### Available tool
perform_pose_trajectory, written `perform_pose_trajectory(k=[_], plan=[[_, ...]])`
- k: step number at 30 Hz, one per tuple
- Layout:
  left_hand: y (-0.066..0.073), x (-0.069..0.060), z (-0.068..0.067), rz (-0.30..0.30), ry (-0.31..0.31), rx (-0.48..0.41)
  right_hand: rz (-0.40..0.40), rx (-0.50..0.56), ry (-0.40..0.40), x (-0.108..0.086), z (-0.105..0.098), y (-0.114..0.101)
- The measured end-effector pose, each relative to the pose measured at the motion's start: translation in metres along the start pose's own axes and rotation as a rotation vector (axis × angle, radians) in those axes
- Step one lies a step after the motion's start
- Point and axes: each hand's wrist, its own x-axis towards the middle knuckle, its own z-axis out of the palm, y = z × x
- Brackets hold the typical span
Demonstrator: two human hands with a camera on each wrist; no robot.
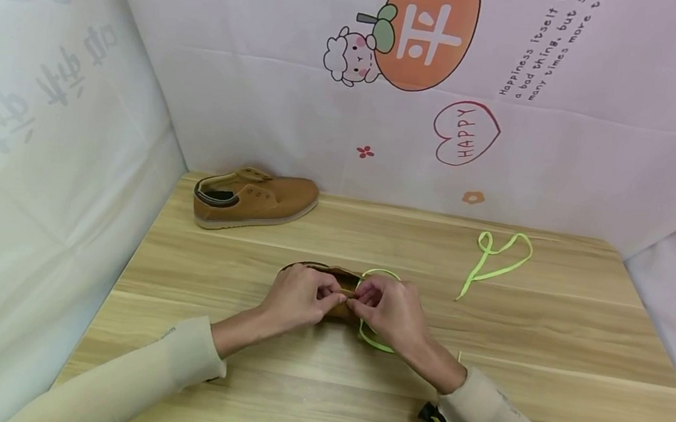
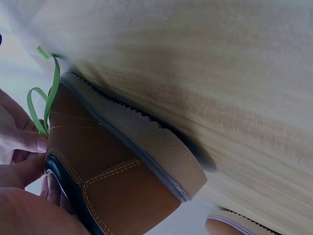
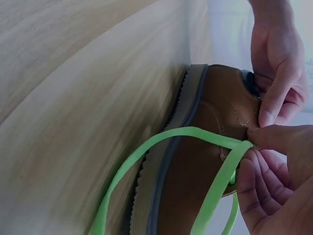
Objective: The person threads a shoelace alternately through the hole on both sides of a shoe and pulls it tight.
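Note:
A brown leather shoe (image 1: 339,308) stands on the wooden table, its heel toward the left and its sole down. My left hand (image 1: 298,295) pinches the edge of its lacing flap with thumb and fingers. Against the same edge, my right hand (image 1: 393,312) pinches the bright green shoelace (image 3: 188,131) close to the eyelets; the fingers hide its tip. Both hands' fingertips nearly meet there. Strands of the lace pass through the front of the shoe and loop down over its side. The left wrist view shows the heel and ribbed sole (image 2: 146,132).
A second brown shoe (image 1: 261,202), with bare eyelets, sits at the table's back left. Another green shoelace (image 1: 493,262) lies loosely looped at the back right. A small black object (image 1: 432,417) is beside the right sleeve. Printed white cloth (image 1: 252,83) walls the back and sides.

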Motion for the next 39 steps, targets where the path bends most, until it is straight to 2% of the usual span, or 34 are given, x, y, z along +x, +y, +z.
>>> perform_pose_trajectory(k=[6,14,21,26,32,36,39], plan=[[-0.001,0.001,-0.003,0.026,-0.028,-0.014,-0.112,-0.091,0.032,-0.001,0.001,0.008],[0.0,0.0,-0.005,0.129,0.018,0.083,-0.183,-0.11,-0.027,0.0,0.0,0.011],[-0.001,-0.002,-0.004,0.199,0.031,0.134,-0.113,-0.021,-0.091,0.0,0.0,0.011],[-0.003,-0.005,-0.002,0.304,0.06,0.177,-0.079,0.031,-0.12,0.0,-0.001,0.013],[-0.004,-0.006,0.001,0.422,0.096,0.243,-0.066,0.042,-0.094,-0.003,-0.001,0.013],[-0.004,-0.006,0.001,0.458,0.109,0.288,-0.076,0.069,-0.083,-0.005,-0.001,0.015],[-0.004,-0.006,0.001,0.479,0.117,0.301,-0.072,0.106,-0.102,-0.007,-0.002,0.016]])
